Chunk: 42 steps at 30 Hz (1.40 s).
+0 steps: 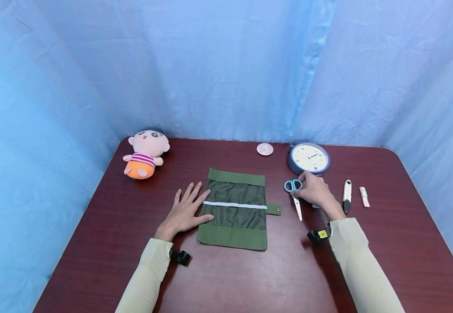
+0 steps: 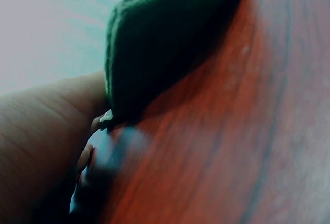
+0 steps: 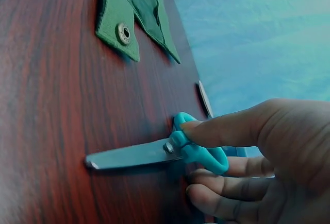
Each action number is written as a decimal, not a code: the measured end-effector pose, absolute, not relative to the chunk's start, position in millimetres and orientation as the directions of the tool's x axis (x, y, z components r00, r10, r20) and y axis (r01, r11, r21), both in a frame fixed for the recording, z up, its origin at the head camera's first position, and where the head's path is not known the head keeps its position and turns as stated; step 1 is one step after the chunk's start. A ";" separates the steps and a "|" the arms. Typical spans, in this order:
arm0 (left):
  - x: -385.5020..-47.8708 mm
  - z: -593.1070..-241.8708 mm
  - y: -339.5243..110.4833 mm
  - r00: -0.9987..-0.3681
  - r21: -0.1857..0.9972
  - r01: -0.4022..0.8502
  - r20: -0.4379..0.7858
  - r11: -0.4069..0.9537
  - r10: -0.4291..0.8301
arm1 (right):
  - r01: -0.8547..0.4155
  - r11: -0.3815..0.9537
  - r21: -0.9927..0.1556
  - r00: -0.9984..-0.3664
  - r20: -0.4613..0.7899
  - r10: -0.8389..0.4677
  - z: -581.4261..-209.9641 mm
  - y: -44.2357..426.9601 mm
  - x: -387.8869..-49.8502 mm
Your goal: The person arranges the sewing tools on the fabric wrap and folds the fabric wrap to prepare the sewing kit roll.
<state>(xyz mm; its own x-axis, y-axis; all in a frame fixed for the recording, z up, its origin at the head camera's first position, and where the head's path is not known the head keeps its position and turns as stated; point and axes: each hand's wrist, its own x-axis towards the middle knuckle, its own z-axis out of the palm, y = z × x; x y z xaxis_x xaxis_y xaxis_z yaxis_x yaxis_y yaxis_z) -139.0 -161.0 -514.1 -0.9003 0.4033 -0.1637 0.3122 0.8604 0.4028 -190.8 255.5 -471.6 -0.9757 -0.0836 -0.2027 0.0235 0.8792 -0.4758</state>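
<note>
Clearly, the right hand [image 1: 315, 191] pinches one pair of scissors [image 1: 296, 204]; just beyond sits one clock [image 1: 310, 159], seemingly too small to read. Left of that grip, the spread left hand [image 1: 187, 213] touches one green cloth [image 1: 236, 219].

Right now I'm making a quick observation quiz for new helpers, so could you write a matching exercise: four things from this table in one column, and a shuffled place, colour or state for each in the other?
Things:
1. Scissors
2. Clock
3. Doll
4. Cloth

Descriptions:
A. Near the far left corner of the table
B. Pinched at the handles by the right hand
C. Green, touched by the left hand
D. White face, blue rim

Right pairs: 1-B, 2-D, 3-A, 4-C
</note>
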 end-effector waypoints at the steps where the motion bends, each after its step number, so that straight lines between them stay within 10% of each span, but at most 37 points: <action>1: -138.9 -514.1 -161.0 -0.900 0.406 0.314 -0.159 0.858 0.405 | 0.018 0.877 -0.481 -0.976 -0.198 -0.089 -471.9 254.9 -190.8; 42: -139.5 -518.5 -161.1 -0.908 0.395 0.322 -0.128 0.860 0.398 | 0.074 0.583 -0.809 -0.983 -0.158 -0.095 -483.1 241.3 -196.0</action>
